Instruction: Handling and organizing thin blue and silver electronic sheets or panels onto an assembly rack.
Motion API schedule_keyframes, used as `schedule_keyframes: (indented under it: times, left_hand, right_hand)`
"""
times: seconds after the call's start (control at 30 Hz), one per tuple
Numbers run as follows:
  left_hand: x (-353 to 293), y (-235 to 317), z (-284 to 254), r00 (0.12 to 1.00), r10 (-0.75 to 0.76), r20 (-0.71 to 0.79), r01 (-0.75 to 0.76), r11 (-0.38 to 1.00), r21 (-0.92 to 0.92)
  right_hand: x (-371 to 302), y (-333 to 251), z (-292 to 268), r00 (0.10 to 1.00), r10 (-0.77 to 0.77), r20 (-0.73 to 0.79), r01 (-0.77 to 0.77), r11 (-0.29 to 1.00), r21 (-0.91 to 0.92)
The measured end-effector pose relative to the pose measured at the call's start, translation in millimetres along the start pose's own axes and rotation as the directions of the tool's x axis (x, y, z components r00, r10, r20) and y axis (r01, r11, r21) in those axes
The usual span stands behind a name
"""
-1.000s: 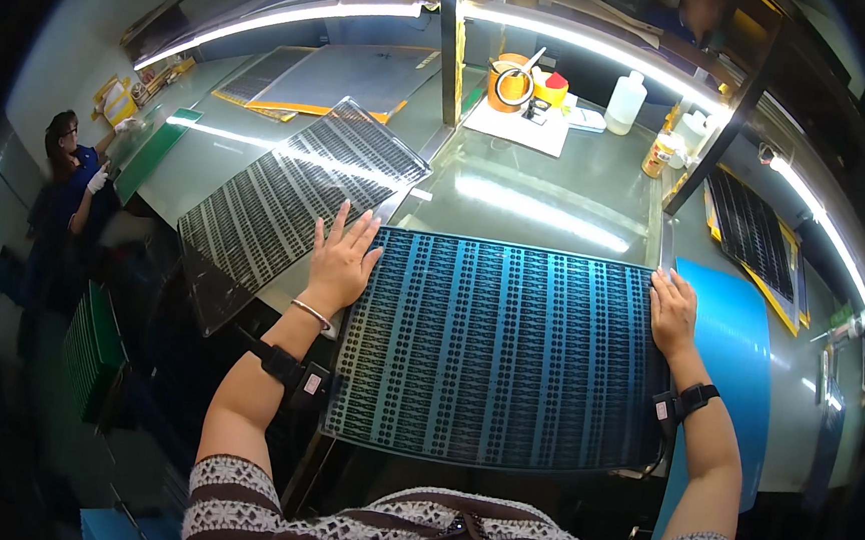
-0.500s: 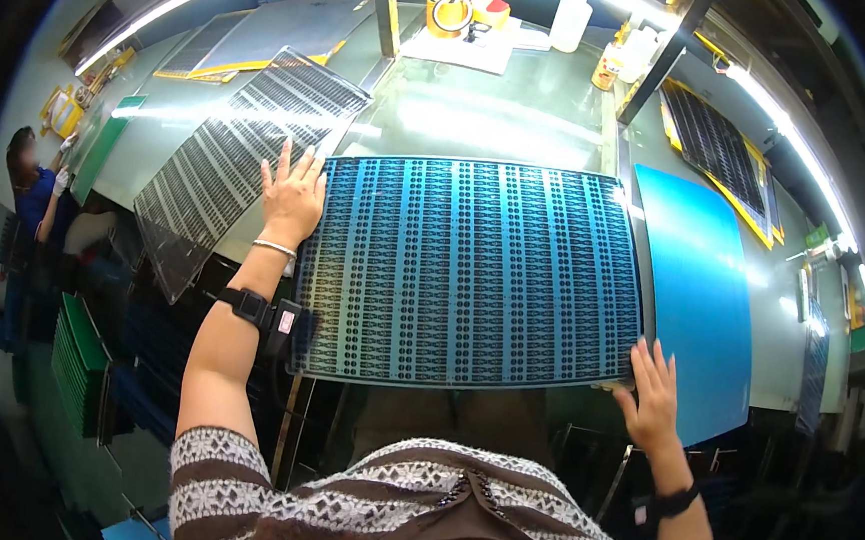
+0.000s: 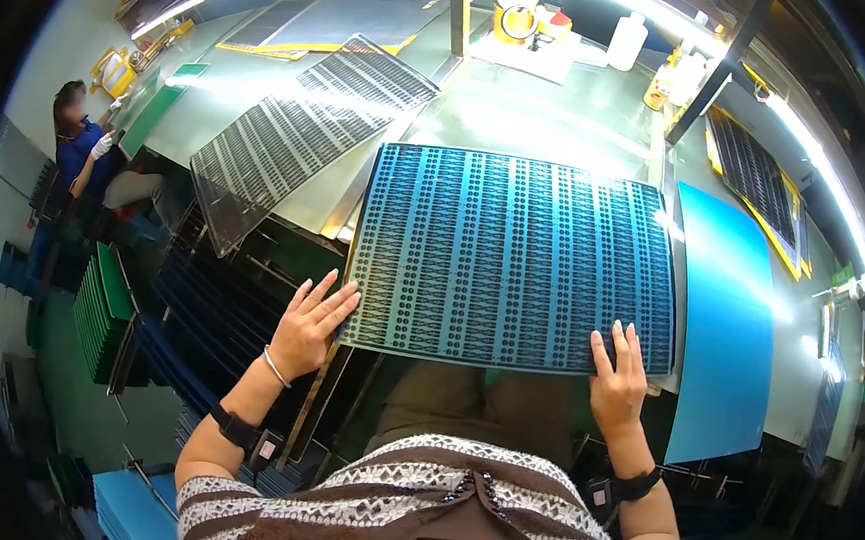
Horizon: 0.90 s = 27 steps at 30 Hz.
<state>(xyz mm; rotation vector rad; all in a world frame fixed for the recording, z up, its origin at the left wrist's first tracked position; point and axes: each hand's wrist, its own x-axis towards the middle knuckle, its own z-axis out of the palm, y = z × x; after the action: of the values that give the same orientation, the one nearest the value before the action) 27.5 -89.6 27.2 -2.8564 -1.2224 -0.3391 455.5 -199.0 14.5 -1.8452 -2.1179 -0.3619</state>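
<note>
In front of me lies a blue panel covered by a clear film (image 3: 513,261) printed with black rows of small repeated shapes. My left hand (image 3: 314,328) is at its near left corner, fingers spread, with the fingertips touching the left edge. Close to the near right corner, my right hand (image 3: 618,381) has its fingers stretched flat over the front edge. Neither hand is closed round anything; both thumbs are partly hidden. Just right of the film, a plain blue panel (image 3: 723,310) lies on the bench.
A patterned film sheet (image 3: 307,126) lies aslant at left. At the back are a white bottle (image 3: 627,43) and an orange tub (image 3: 512,20). A dark post (image 3: 722,70) rises at right. Green panels (image 3: 104,312) stand racked lower left. A gloved person (image 3: 80,150) works far left.
My left hand has come down the left edge toward the near corner. My right hand has shifted from the right corner onto the front edge. The whole view has also shifted.
</note>
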Motion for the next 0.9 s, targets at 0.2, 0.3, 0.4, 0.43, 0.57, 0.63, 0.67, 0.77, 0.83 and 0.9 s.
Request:
schedule_keyframes:
  times: [0.2,0.3,0.4,0.43,0.57,0.63,0.67,0.77,0.83,0.9]
  left_hand:
    - [24.0,-17.9,-28.1,0.712,0.013,-0.702,-0.052,0.998,-0.034]
    - [63.1,-21.8,-88.5,0.456,-0.291,-0.841,-0.034,0.938,-0.344]
    - [75.1,-39.5,-116.2,0.217,-0.470,-0.856,-0.013,0.875,-0.484]
    - [72.7,-45.1,-118.8,0.178,-0.509,-0.842,-0.071,0.847,-0.527]
    - [30.5,-99.8,-68.8,-0.195,-0.570,-0.798,0.465,0.663,-0.587]
    - [-15.5,-154.2,-20.8,-0.478,-0.632,-0.610,0.504,0.372,-0.779]
    - [-29.7,-167.3,-6.6,-0.482,-0.863,-0.150,0.165,0.079,-0.983]
    - [-43.9,-176.3,38.6,0.074,-0.832,0.550,-0.364,-0.536,-0.762]
    - [-30.7,-173.2,50.4,0.312,-0.848,0.428,-0.397,-0.525,-0.753]
    - [-10.0,-173.8,51.4,0.306,-0.875,0.374,-0.409,-0.476,-0.778]
  right_hand:
    - [62.4,17.5,-67.3,0.934,-0.218,-0.284,0.225,0.974,-0.008]
    - [114.2,33.6,-147.5,0.923,-0.236,-0.303,0.243,0.970,-0.016]
    - [170.9,36.5,-193.0,0.951,-0.073,-0.299,0.150,0.959,0.242]
    - [188.3,43.3,-197.3,0.965,-0.015,-0.261,0.104,0.938,0.331]
    - [253.1,80.6,-163.9,0.998,-0.001,0.067,-0.031,0.883,0.469]
    - [273.8,102.2,-127.2,0.949,-0.034,0.313,-0.122,0.876,0.466]
    - [278.3,128.5,-91.6,0.909,-0.025,0.417,-0.229,0.806,0.546]
    - [281.2,172.1,-1.5,0.796,-0.002,0.605,-0.459,0.648,0.607]
    - [280.6,185.5,34.8,0.817,0.016,0.577,-0.454,0.636,0.624]
    - [282.2,192.7,60.0,0.787,0.157,0.597,-0.498,0.733,0.464]
